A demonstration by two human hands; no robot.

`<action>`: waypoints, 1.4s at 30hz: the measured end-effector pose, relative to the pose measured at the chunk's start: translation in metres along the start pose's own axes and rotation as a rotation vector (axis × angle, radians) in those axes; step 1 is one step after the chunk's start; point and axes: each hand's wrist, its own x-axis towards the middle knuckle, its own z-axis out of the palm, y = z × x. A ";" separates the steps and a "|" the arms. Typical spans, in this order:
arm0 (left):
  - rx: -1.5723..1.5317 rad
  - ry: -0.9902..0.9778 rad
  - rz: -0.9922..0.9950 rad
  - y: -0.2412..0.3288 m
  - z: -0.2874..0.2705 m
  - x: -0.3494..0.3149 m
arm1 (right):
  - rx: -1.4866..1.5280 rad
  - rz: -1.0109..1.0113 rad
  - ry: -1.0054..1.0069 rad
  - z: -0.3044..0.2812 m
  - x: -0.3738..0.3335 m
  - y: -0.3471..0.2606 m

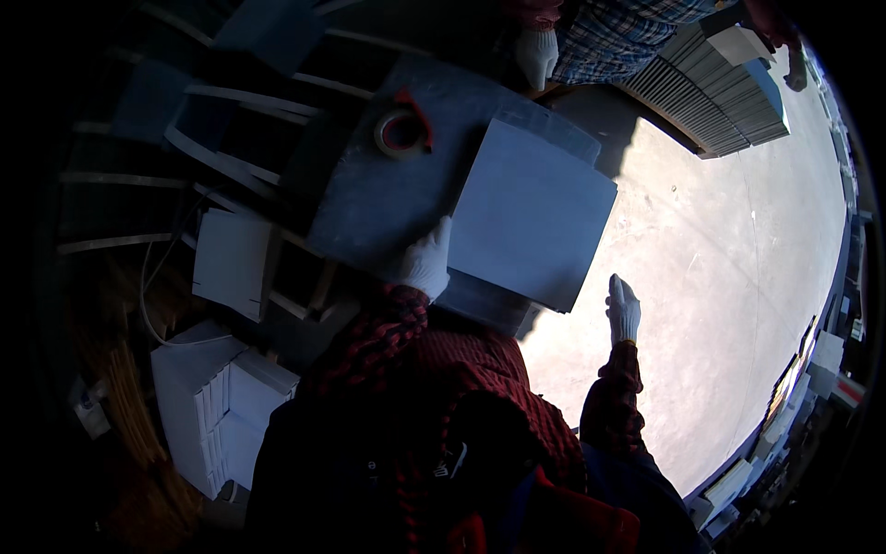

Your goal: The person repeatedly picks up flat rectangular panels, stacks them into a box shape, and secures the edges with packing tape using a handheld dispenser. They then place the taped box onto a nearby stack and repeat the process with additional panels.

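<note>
Left hand [426, 263] at the box [535, 217], right hand [623, 311] off to the side.
The hands are apart: the left's fingers touch the box's left edge (whether they clamp it, I cannot tell); the right, unfolded, holds nothing visible. The box lies on the table [365, 208], right of the tape dispenser [414, 107].

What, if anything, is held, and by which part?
The white-gloved left grip meets the flat, pale grey rectangular panel at its left edge, near the closer corner; whether it grasps cannot be told. The gloved right grip appears empty.
</note>
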 end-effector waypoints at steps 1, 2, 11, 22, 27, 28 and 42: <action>0.034 -0.018 -0.044 0.002 0.002 0.005 | 0.285 0.319 -0.200 0.009 -0.012 -0.026; 0.072 -0.038 -0.072 0.006 0.001 0.009 | 0.414 0.370 -0.200 0.024 -0.020 -0.024; 0.193 0.054 -0.071 0.006 0.015 0.025 | 0.523 0.219 -0.225 0.084 -0.039 -0.036; 0.314 0.309 -0.052 -0.002 0.076 0.049 | 0.326 0.288 -0.303 0.081 -0.043 -0.051; -0.290 0.040 0.100 -0.054 0.028 -0.012 | -0.299 0.143 -0.036 0.084 -0.050 -0.052; -0.385 -0.044 0.107 -0.062 -0.023 -0.054 | -0.280 -0.073 0.119 0.095 -0.070 -0.050; -0.628 -0.186 -0.496 -0.422 0.069 -0.287 | -0.170 -0.702 -0.557 0.292 -0.319 -0.223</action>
